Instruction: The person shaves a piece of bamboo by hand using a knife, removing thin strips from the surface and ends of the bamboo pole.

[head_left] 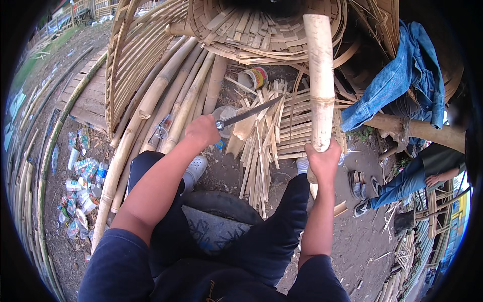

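My left hand (203, 132) is closed around the handle of a long-bladed knife (251, 111), whose blade points up and to the right. In my right hand (323, 155) stands a thick, pale bamboo piece (321, 75), gripped near its lower end and held nearly upright, with a node ring about halfway. The blade and the bamboo are apart. Between my hands lies a heap of thin split bamboo strips (254, 151) on the ground. Behind the heap is a slatted bamboo panel (297, 121).
Long bamboo poles (166, 80) lie to the left, beside a pile of plastic cups (88, 173). A woven basket (266, 38) stands ahead, with a tin can (252, 78) before it. A denim jacket (397, 75) hangs at the right, near another person (402, 183) and sandals (357, 184).
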Tool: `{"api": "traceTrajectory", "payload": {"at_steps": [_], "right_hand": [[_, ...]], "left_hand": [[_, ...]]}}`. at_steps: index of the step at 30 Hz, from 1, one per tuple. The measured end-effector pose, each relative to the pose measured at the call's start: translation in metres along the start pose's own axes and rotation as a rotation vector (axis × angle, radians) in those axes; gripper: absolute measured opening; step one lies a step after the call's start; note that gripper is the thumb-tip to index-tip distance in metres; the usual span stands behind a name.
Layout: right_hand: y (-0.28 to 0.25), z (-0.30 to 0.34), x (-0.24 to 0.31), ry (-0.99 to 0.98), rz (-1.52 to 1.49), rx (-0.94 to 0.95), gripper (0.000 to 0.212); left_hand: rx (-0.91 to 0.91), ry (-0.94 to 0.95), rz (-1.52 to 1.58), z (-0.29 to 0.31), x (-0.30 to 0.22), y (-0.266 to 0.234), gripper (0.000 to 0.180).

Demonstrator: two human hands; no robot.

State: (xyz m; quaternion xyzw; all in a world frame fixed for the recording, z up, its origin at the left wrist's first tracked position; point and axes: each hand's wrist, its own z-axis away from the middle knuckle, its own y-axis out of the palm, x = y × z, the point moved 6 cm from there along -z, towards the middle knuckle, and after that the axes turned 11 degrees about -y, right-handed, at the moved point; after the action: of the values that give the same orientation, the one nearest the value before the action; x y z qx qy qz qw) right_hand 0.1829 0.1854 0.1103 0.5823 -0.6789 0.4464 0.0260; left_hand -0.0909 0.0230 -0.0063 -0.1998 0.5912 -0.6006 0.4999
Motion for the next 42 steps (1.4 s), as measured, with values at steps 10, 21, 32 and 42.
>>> {"api": "traceTrajectory", "payload": {"at_steps": [10,21,32,42], "right_hand": [[0.077,0.097,-0.109,0.331,0.413,0.473,0.036],[0.053,0.074,-0.082,0.279,0.237,0.421,0.032],[0.001,0.033,-0.010,-0.025,-0.034,-0.051,0.019],[0.093,0.127,-0.122,0.451,0.363,0.590,0.045]], "left_hand": [[-0.054,0.064,-0.042,0.006,-0.002,0.021,0.028],[0.006,0.042,-0.055,0.005,-0.005,0.023,0.031],[-0.029,0.034,0.006,0.005,0.005,0.029,0.028],[0.028,0.002,-0.097,0.015,0.005,0.031,0.028]]}}
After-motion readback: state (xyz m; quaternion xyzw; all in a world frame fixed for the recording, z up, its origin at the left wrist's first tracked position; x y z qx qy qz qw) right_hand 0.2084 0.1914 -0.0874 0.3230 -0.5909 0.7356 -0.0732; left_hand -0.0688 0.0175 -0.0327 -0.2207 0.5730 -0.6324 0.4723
